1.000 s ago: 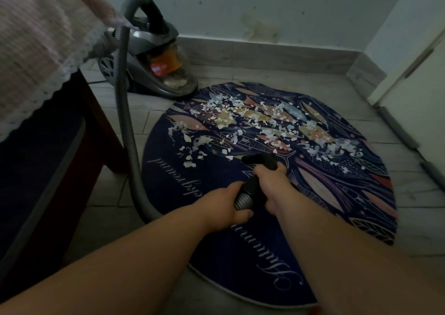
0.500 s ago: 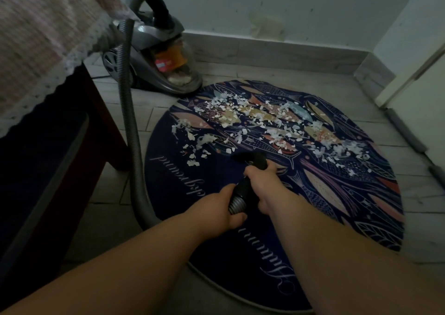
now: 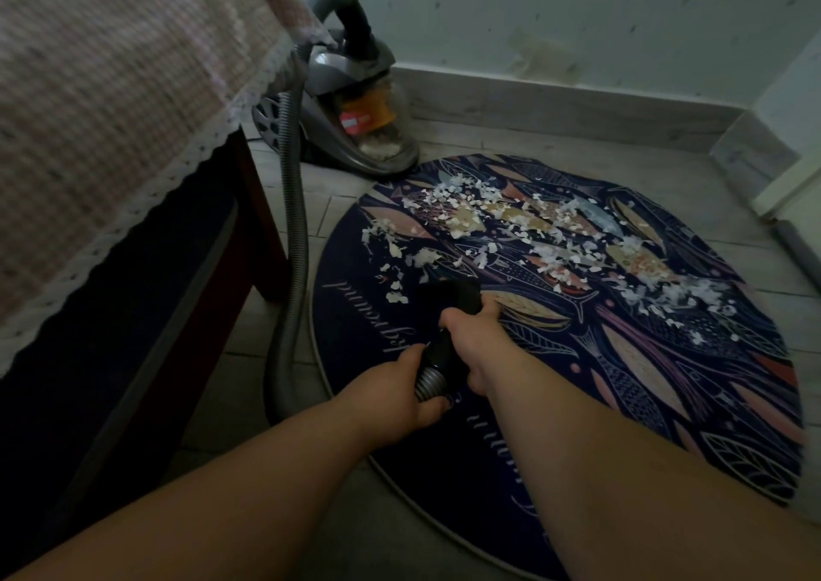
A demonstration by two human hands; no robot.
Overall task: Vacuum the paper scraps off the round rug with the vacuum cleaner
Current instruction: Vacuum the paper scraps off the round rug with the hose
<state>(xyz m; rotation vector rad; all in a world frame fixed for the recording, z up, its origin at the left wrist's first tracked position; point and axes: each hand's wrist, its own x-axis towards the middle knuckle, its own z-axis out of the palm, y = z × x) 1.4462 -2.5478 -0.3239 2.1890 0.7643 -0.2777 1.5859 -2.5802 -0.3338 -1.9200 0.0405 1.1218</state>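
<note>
Two hands are on the vacuum's tube, seen from the head camera that looks down over the person's bare forearms. The left hand has its fingers curled round the place where the ribbed grey hose joins the black tube. The right hand grasps the same tube a little further forward, just behind the black nozzle. The nozzle is over the near-left part of the round rug, beside the closest paper scraps; I cannot tell if it touches the rug.

The rug is dark blue with a pattern of fish and leaves and some pale script, and it lies flat on the tiled floor. The white scraps lie in a wide band across its far half, from left to right. The near half, around the hands, shows almost none.

The vacuum cleaner, a grey canister with a clear dust bin, stands on the floor beyond the rug's far-left edge, near the wall. Its hose goes down along the rug's left side, bends on the floor and passes behind the left forearm.

On the left stands a table with a dark red leg, covered by a checked tablecloth with a lace border.
</note>
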